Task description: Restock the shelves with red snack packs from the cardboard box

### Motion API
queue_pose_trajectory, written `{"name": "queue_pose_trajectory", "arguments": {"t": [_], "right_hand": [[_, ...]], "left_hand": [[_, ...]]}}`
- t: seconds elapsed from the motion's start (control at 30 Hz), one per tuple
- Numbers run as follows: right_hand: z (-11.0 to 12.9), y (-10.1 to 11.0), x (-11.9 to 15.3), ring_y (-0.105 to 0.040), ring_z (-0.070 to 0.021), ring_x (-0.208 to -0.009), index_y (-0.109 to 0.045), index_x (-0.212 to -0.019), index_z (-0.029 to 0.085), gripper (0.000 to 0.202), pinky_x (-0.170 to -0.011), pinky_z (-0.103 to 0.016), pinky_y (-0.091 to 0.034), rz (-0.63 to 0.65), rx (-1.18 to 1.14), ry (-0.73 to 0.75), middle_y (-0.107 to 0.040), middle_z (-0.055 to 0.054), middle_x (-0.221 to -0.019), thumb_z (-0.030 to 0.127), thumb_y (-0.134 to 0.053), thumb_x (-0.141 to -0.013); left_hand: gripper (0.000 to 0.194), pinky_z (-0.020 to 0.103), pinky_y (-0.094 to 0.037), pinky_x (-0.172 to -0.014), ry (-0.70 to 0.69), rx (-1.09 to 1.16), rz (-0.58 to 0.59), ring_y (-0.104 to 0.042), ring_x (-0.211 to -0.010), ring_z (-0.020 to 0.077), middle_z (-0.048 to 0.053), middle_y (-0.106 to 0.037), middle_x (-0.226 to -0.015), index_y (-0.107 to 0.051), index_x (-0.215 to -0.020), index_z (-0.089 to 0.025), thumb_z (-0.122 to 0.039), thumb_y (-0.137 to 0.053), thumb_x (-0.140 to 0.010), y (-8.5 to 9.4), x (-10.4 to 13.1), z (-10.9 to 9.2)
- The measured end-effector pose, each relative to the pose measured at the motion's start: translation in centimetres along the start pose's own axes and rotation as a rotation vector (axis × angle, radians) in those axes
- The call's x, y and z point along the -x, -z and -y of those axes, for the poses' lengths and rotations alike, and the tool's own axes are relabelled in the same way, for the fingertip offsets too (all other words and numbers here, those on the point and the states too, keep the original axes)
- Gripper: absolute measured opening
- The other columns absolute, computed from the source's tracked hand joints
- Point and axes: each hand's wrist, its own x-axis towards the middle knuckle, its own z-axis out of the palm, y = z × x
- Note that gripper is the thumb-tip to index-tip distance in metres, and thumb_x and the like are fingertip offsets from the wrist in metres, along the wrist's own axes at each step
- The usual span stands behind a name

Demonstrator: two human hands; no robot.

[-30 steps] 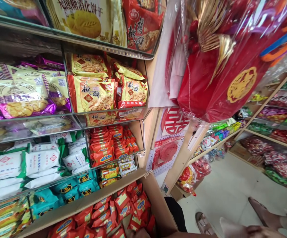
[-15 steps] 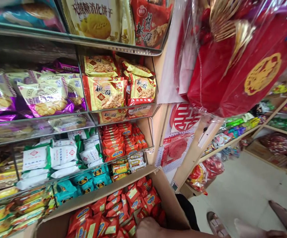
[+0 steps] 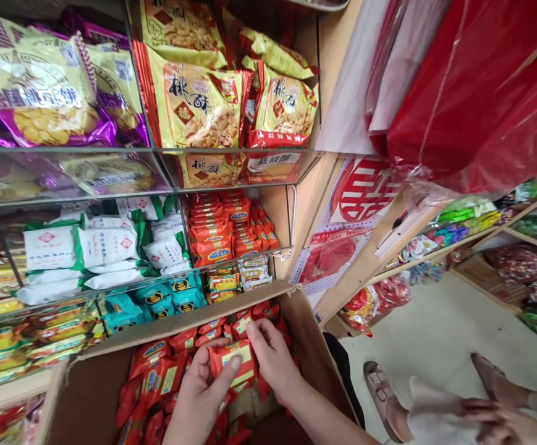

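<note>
A cardboard box point(image 3: 96, 389) full of small red snack packets point(image 3: 159, 378) stands in front of the shelves. Over it, my left hand point(image 3: 206, 383) grips a red packet with a pale yellow label point(image 3: 235, 364), its thumb pressed on the front. My right hand point(image 3: 270, 355) is at the packet's upper right, thumb and fingers pinched together; a second red packet lies right behind its fingertips. Similar red packets point(image 3: 212, 241) are stacked on the shelf behind the box.
Glass-fronted shelves hold yellow biscuit bags point(image 3: 198, 105), white-green packets point(image 3: 108, 244) and teal packets point(image 3: 157, 300). Red bags in plastic point(image 3: 472, 105) hang at upper right. Another person's sandalled foot point(image 3: 382, 395) and hand point(image 3: 495, 420) are at lower right.
My left hand has come into view and holds a packet. My right hand has risen from among the packets to meet it. The view has shifted down and closer to the shelves.
</note>
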Motion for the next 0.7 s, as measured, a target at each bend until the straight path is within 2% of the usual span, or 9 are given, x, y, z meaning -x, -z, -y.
{"name": "queue_pose_trajectory", "arguments": {"t": [0.1, 0.17, 0.27, 0.43, 0.57, 0.7], "right_hand": [[0.0, -0.5, -0.4, -0.045, -0.0116, -0.058, -0.041, -0.065, 0.020, 0.033, -0.055, -0.022, -0.039, -0.077, -0.037, 0.008, -0.044, 0.003, -0.060, 0.048, -0.040, -0.083], [0.3, -0.7, -0.5, -0.044, -0.0121, -0.060, -0.041, -0.065, 0.020, 0.032, -0.058, -0.023, -0.039, -0.134, 0.009, 0.054, -0.045, 0.003, -0.061, 0.047, -0.041, -0.083], [0.6, -0.8, -0.3, -0.047, -0.0133, -0.062, -0.041, -0.067, 0.021, 0.030, -0.060, -0.024, -0.039, -0.132, 0.072, 0.088, -0.049, 0.001, -0.063, 0.045, -0.037, -0.084], [0.3, -1.1, 0.4, -0.049, -0.0145, -0.057, -0.035, -0.067, 0.023, 0.028, -0.054, -0.024, -0.036, -0.153, 0.213, 0.136, -0.049, 0.001, -0.060, 0.041, -0.031, -0.088], [0.2, -1.3, 0.6, -0.049, -0.0157, -0.054, -0.036, -0.069, 0.024, 0.025, -0.051, -0.025, -0.033, -0.130, 0.327, 0.174, -0.051, 0.000, -0.059, 0.037, -0.029, -0.088], [0.4, -1.0, 0.7, -0.052, -0.0159, -0.053, -0.038, -0.068, 0.024, 0.026, -0.049, -0.024, -0.033, -0.131, 0.392, 0.201, -0.054, 0.000, -0.058, 0.036, -0.029, -0.089]], "left_hand": [[0.048, 0.027, -0.050, -0.074, -0.058, 0.032, -0.053, -0.063, -0.077, 0.0158, -0.001, -0.069, -0.082, -0.050, -0.093, -0.021, -0.038, -0.074, -0.056, -0.8, 0.1, -0.2], [0.039, 0.023, -0.050, -0.068, -0.080, 0.009, -0.166, -0.061, -0.071, 0.0134, -0.004, -0.066, -0.076, -0.053, -0.086, -0.020, -0.043, -0.071, -0.059, -0.9, 0.1, -0.1], [0.035, 0.020, -0.047, -0.057, -0.112, -0.024, -0.340, -0.055, -0.061, 0.0114, -0.005, -0.060, -0.064, -0.055, -0.077, -0.020, -0.053, -0.060, -0.066, -0.9, -0.1, 0.0], [0.040, 0.017, -0.040, -0.051, -0.218, -0.199, -0.499, -0.047, -0.056, 0.0104, -0.006, -0.055, -0.056, -0.056, -0.069, -0.021, -0.060, -0.056, -0.065, -0.8, 0.0, -0.6], [0.044, 0.018, -0.038, -0.052, -0.310, -0.353, -0.527, -0.045, -0.054, 0.0109, -0.005, -0.052, -0.054, -0.055, -0.064, -0.022, -0.066, -0.051, -0.064, -0.5, 0.2, -0.8], [0.043, 0.021, -0.040, -0.050, -0.299, -0.379, -0.466, -0.047, -0.051, 0.0124, -0.004, -0.053, -0.054, -0.054, -0.066, -0.022, -0.064, -0.049, -0.067, 0.5, -0.3, 0.3]]}}
